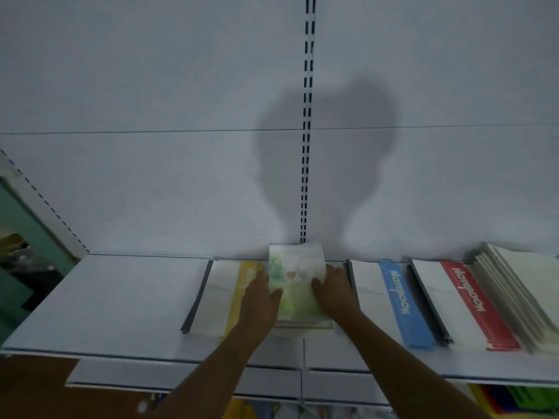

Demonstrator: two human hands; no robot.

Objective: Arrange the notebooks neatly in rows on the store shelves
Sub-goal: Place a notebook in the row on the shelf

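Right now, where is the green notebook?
In the head view, the green notebook lies mid-shelf between both hands, with the yellow notebook on its left and the blue notebook on its right.

The single head view looks forward and down, close over the shelf (pixel 121 300).

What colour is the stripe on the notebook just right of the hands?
Blue, with white "Notebook" lettering, on the blue-striped notebook; the head view shows it.

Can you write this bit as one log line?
hands: left, right hold green notebooks | place: shelf | neighbours: yellow, blue
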